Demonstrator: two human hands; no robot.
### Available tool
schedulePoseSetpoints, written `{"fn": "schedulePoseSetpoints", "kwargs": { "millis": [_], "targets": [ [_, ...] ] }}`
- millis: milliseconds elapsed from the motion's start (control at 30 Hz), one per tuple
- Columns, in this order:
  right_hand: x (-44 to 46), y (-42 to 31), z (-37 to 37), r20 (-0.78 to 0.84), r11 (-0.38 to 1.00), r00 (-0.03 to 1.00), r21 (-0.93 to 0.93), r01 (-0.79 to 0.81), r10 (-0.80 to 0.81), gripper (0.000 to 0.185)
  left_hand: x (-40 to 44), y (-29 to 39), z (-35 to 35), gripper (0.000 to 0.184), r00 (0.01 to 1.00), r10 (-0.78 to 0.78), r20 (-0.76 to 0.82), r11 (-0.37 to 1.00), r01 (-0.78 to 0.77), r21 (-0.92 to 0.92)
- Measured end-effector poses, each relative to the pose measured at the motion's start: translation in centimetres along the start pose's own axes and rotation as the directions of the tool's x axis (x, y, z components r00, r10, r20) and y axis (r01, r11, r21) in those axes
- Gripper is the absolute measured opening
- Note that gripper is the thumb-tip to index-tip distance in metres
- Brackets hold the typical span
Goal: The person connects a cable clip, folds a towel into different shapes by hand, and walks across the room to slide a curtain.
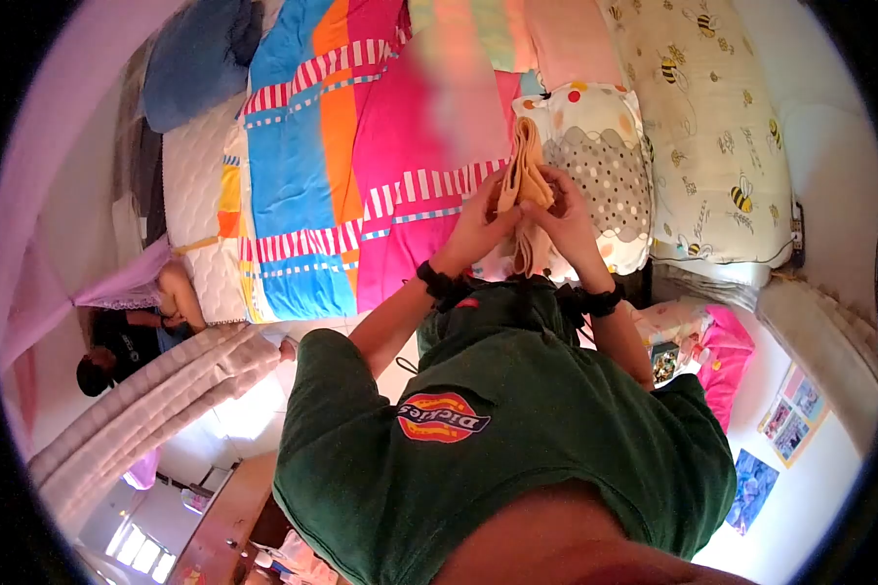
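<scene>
Between both hands is a folded peach-tan cloth (523, 161), pleated into several layers and standing upright above a bed; its exact kind is unclear. My left hand (482, 222) grips its left side, fingers curled round the folds. On the other side my right hand (564, 216) pinches it, with the thumb across the front. A lower part of the cloth (525, 252) hangs beneath the hands. Just behind and to the right lies a pillow (600, 166) with grey, dotted and white patches. The colourful striped bedspread (307, 185) stretches out to the left of the hands.
A long cream bee-print cushion (717, 127) lies at the right. Blue folded fabric (200, 63) rests at the far left of the bed. Another person (132, 336) sits at the left, beyond a gathered curtain (166, 400). A pink item (727, 356) is by my right elbow.
</scene>
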State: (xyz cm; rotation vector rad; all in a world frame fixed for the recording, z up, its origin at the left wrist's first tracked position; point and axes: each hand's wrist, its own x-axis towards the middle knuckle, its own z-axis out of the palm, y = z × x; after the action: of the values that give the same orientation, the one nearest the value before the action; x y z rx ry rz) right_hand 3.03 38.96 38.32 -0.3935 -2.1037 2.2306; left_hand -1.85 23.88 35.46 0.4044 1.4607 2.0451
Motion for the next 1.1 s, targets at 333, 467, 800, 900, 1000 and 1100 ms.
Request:
{"fn": "schedulePoseSetpoints", "kwargs": {
  "millis": [333,467,800,900,1000,1100],
  "targets": [
    [-0.8,0.1,1.4,-0.099,0.985,0.993,-0.157,-0.078,0.063,0.045,-1.0,0.7,-1.0,0.052,0.991,0.124,-0.049,0.957,-0.107,0.269],
    [-1.4,-1.9,2.5,-0.116,0.987,0.993,-0.158,0.014,-0.033,0.049,-0.9,0.1,-0.8,0.055,0.993,0.115,-0.027,0.921,-0.096,0.378],
    [-4.0,-4.2,0.2,-0.122,0.973,0.981,-0.195,0.123,-0.148,0.042,-0.3,2.8,2.3,0.057,0.973,0.167,0.157,0.911,-0.213,0.353],
    [-5.3,-6.7,-0.7,-0.124,0.909,0.965,-0.38,0.169,-0.232,0.043,0.2,2.1,3.5,0.057,0.935,0.273,0.224,0.872,-0.34,0.353],
    [-6.2,-7.7,-2.5,-0.092,0.908,0.96,-0.359,0.216,-0.265,0.045,0.0,2.0,4.8,0.056,0.929,0.224,0.294,0.851,-0.334,0.406],
    [-7.7,-8.3,-4.6,-0.08,0.941,0.97,-0.271,0.202,-0.231,0.044,-0.9,2.5,7.2,0.052,0.934,0.142,0.327,0.879,-0.271,0.392]
  ]
}}
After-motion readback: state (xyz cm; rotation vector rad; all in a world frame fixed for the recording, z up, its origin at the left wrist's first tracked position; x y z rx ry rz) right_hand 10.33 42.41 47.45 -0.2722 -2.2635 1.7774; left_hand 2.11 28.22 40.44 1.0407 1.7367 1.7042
